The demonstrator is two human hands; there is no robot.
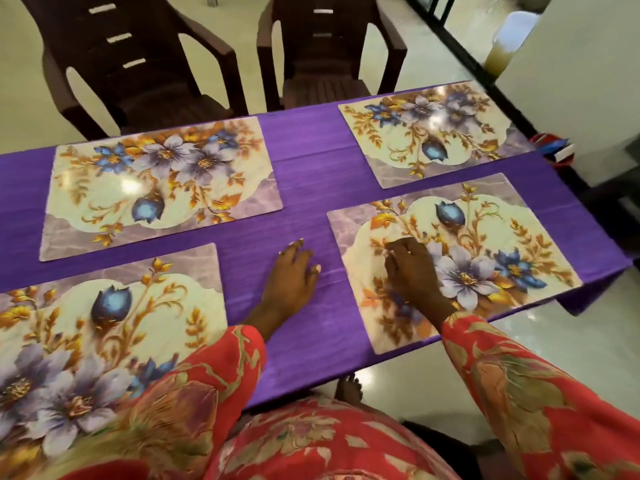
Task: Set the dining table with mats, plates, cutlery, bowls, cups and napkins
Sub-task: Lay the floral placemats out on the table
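Note:
Several floral mats lie on the purple tablecloth [304, 188]: one far left [104, 202], one far right [460, 147], one near left [162, 306] and one near right [491, 223]. My right hand [412, 271] rests on the near right mat, fingers bent down onto its surface. My left hand [294, 275] lies on the bare cloth between the two near mats, fingers loosely spread and holding nothing. No plates, cutlery, bowls, cups or napkins are in view.
Two dark brown plastic chairs [138, 64] [329, 60] stand at the far side of the table. A white wall [571, 81] and dark frame run along the right. A red and blue object [554, 147] sits past the table's right end.

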